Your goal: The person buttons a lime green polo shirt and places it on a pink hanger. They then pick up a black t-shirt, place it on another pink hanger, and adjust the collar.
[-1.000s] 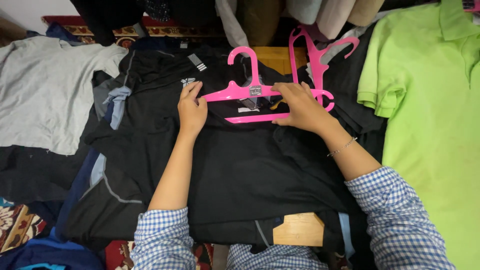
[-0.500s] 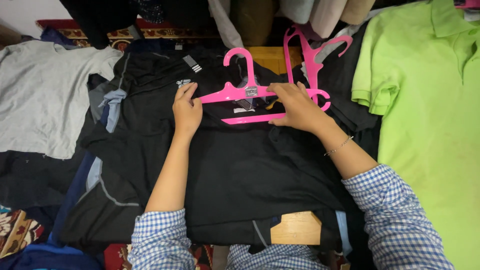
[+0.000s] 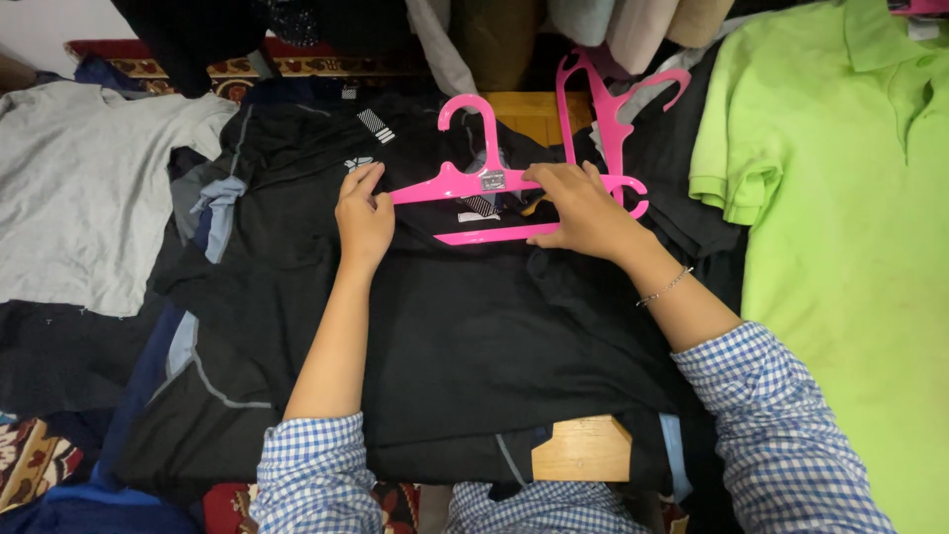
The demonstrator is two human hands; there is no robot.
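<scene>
- The left hand [image 3: 364, 213] pinches the left arm tip of a pink plastic hanger [image 3: 473, 185], fingers curled together on that end.
- The right hand [image 3: 583, 210] lies flat over the hanger's right half, fingers spread and pressing down on its lower bar; whether any finger hooks under the plastic cannot be told.
- The hanger lies on the collar end of a black shirt [image 3: 474, 326], its long axis running left to right across the shirt, its hook pointing away from the person. Each hand is at its own end, so neither is nearer than the other.
- The black shirt is spread flat toward the person over a wooden counter [image 3: 581, 450], of which only a corner shows at the near edge.
- A second pink hanger [image 3: 608, 109] lies just beyond the right hand, tilted, overlapping the first at its right end.
- A lime green polo shirt [image 3: 840, 247] lies to the right, a grey shirt [image 3: 89, 188] well apart to the left.
</scene>
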